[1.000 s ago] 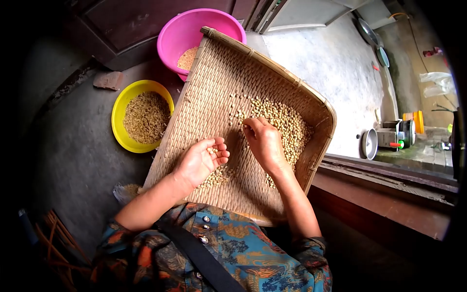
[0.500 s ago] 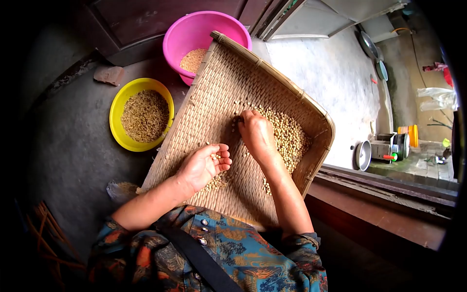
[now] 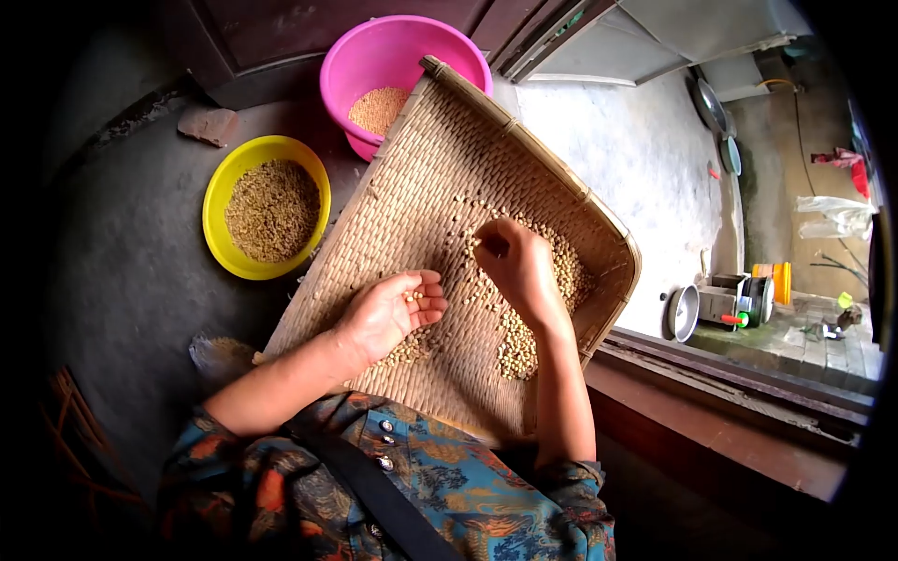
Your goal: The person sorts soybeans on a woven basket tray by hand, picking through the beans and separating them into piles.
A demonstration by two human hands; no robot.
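Beans lie spread over the woven basket, around and right of centre in the head view. From here I see the left hand near the centre, loosely cupped around a few; the right hand bends over the heap, and I can't tell whether its fingertips pinch any. Left stands a yellow basin.

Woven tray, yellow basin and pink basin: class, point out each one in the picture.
Woven tray (image 3: 449, 140): head view, bare weave of its floor.
Yellow basin (image 3: 267, 148): head view, inner wall.
Pink basin (image 3: 402, 56): head view, inner wall.
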